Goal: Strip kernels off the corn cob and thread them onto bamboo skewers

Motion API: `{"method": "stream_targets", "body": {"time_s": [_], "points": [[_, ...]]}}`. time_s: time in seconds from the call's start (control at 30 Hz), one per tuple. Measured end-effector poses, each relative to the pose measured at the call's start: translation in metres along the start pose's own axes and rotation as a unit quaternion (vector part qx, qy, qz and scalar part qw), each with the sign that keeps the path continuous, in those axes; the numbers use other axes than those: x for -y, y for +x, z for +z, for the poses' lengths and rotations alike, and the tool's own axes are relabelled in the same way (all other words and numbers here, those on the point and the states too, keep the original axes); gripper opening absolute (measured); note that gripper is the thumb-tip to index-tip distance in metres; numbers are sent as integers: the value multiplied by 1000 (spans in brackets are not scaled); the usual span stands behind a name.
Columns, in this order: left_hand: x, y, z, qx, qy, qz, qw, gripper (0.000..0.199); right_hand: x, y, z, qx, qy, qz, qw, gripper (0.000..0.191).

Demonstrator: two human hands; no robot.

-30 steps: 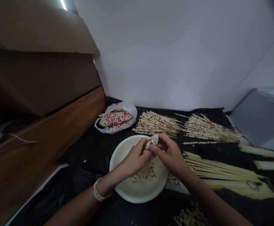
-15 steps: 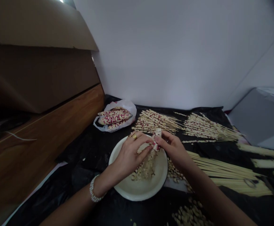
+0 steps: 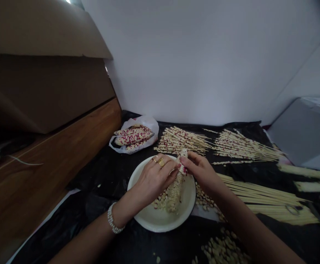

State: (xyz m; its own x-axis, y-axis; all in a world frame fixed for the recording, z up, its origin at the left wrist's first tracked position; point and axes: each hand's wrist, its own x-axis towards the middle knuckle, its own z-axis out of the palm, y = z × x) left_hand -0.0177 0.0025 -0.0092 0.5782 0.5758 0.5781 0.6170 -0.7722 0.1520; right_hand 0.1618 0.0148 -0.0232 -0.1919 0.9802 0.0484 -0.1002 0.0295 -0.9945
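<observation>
Over a pale round bowl (image 3: 140, 216), an ear of corn (image 3: 175, 192) tilts between my two hands. Most of its lower length is stripped of kernels, while white and dark red kernels stay near the top. My right hand (image 3: 204, 174) grips the upper end, thumb across the front. My left hand (image 3: 153, 179), with gold rings and a beaded bracelet (image 3: 113, 219) on the wrist, has its fingers bent together against the cob's left side; their tips are partly hidden. Loose kernels (image 3: 160, 201) lie in the bowl under the cob.
Speckled ears of corn (image 3: 134, 138) sit in a plastic bag at the back left. Two bunches of kernel-threaded sticks (image 3: 176, 141) lie behind the bowl. Bare sticks (image 3: 259, 192), stripped cobs (image 3: 305, 172) and loose kernels (image 3: 223, 247) are to the right. A cardboard box (image 3: 47, 91) stands left.
My left fingers have drawn closer together and downward along the cob. The cob's stripped lower part now shows more clearly. My right hand keeps its grip.
</observation>
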Motion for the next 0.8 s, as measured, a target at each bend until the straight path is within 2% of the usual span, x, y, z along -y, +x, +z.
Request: {"method": "stream_targets", "body": {"time_s": [0.17,0.33,0.43,0.53,0.63,0.7,0.73,0.8], "points": [[0,1,4,2,-7,-10,1000,8,4,-2,2,16,9,1,1000,29],[3,0,7,-24,-41,-43,998,8,7,-3,4,34,31,-4,999,31],[1,-1,10,-38,-120,-106,986,8,5,-3,5,26,31,-23,999,31],[1,-1,14,-68,-199,-202,957,6,4,-4,7,10,26,-46,999,29],[11,1,13,-108,-253,-288,917,4,6,-4,7,4,27,-55,998,28],[24,2,7,-128,-258,-317,904,7,9,-4,5,-1,31,-55,998,29],[31,2,3,-128,-235,-322,908,8,9,-4,4,-4,32,-53,998,30],[43,3,-3,-75,-185,-303,932,10,9,-3,2,-10,33,-49,998,32]]}}
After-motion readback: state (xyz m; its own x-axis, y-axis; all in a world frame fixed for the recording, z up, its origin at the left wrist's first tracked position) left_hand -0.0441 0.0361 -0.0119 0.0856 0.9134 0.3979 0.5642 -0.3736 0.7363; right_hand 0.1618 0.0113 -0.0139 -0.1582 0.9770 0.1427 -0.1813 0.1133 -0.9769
